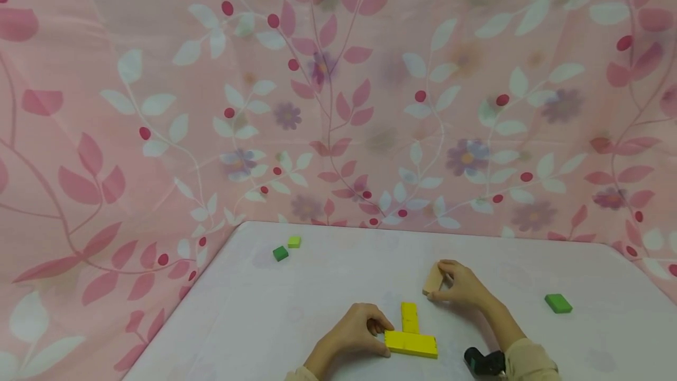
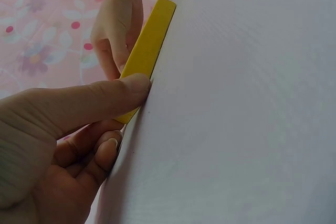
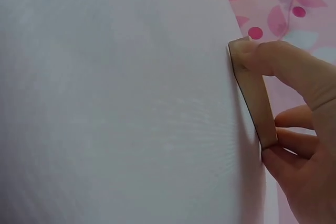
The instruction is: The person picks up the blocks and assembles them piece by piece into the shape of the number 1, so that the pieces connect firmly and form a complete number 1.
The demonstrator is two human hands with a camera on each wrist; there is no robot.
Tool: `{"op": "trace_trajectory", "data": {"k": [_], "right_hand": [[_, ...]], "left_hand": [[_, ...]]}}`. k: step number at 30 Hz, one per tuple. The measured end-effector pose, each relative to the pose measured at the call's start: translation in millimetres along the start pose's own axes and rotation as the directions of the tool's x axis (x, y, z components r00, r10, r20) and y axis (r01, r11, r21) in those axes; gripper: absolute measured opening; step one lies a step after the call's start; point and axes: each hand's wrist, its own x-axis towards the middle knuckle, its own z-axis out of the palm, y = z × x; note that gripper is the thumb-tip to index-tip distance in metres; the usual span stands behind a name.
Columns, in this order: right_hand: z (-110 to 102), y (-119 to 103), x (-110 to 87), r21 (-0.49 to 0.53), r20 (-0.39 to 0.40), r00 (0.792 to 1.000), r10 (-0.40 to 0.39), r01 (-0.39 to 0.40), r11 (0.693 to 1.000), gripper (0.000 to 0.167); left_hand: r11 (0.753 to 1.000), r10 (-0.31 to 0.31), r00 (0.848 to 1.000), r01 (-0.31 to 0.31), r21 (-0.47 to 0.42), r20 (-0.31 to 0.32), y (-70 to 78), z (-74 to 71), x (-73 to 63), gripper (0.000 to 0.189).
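- Yellow long block lies crosswise on the white worktop, touching the near end of a second yellow block.
- Left hand pinches the long block's left end, fingers curled.
- Tan block is beyond them, rightward, its ends held between thumb and fingers of the right hand, forearm slanting inward.
- Bright green block lies right; dark green block and lime block, far left.
- Pink leaf-patterned cloth rises behind the worktop.
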Motion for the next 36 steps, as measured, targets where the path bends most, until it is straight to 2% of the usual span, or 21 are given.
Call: {"op": "trace_trajectory", "data": {"k": [16,36], "right_hand": [[-3.9,-6.2,16.1,0.07,0.127,0.991,0.035,-0.044,0.997,0.085],[2.8,-8.0,34.7,0.091,0.181,0.983,0.011,-0.028,0.995,0.083]], "left_hand": [[1.0,-0.003,1.0,0.003,-0.008,0.005,0.3,0.0,0.2,0.031],[1.0,-0.005,1.0,0.005,-0.009,-0.005,1.2,0.4,0.1,0.031]]}}
